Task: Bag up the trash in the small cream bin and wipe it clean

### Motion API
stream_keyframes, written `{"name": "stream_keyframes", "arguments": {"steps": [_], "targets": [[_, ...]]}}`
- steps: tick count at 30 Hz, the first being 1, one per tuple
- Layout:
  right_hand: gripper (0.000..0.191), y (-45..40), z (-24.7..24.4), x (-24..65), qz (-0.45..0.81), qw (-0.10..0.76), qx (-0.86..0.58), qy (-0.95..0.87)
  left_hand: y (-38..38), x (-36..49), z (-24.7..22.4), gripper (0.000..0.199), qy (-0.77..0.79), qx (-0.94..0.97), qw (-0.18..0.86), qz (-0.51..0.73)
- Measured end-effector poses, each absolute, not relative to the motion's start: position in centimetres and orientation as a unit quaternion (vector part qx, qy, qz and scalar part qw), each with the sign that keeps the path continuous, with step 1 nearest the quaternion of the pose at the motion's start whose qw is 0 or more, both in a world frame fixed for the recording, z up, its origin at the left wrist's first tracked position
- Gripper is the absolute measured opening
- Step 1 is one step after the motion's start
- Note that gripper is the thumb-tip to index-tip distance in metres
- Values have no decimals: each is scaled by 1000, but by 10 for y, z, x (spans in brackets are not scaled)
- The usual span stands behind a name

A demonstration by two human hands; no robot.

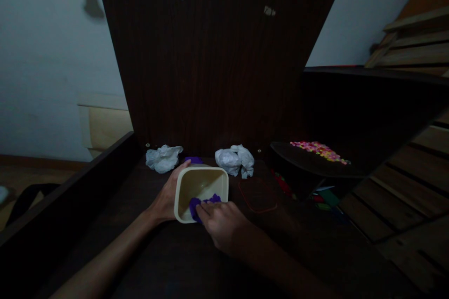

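A cream square container is tilted with its mouth toward me, above the dark tabletop. My left hand grips it from the left side, fingers wrapped behind the wall and partly hidden. My right hand reaches over the near rim and presses a bunched purple cloth against the inside of the container. Its fingers are closed on the cloth. Behind the container a flat purple piece lies on the table, partly covered by the container and my left hand.
Two crumpled whitish plastic bags lie along the dark back panel. A thin reddish cord loop is right of the container. Pink and yellow bits sit on a dark shelf at right. A raised edge runs along the left.
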State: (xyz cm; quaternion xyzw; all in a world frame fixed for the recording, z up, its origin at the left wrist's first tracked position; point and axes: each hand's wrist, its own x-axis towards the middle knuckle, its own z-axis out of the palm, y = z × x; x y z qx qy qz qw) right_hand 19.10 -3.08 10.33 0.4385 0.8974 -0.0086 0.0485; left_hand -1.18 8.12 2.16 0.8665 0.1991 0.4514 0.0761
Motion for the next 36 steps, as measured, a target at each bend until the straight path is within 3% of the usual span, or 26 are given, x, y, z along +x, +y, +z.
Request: {"name": "stream_keyframes", "arguments": {"steps": [5, 12, 19, 24, 31, 36], "targets": [[54, -29, 103, 193, -6, 7, 445, 895, 77, -10, 28, 123, 224, 866, 52, 443], [39, -17, 104, 191, -83, -89, 521, 845, 77, -6, 29, 92, 230, 847, -10, 478], [28, -3, 107, 184, -174, -193, 555, 790, 68, 0, 29, 99, 241, 847, -26, 473], [28, -4, 104, 166, -196, -201, 553, 784, 69, 3, 22, 102, 241, 850, -10, 468], [35, -15, 101, 142, -216, -210, 553, 777, 75, -4, 8, 84, 254, 831, 6, 495], [60, -30, 101, 145, -237, -140, 524, 806, 76, -6, 6, 97, 249, 831, 22, 497]]}}
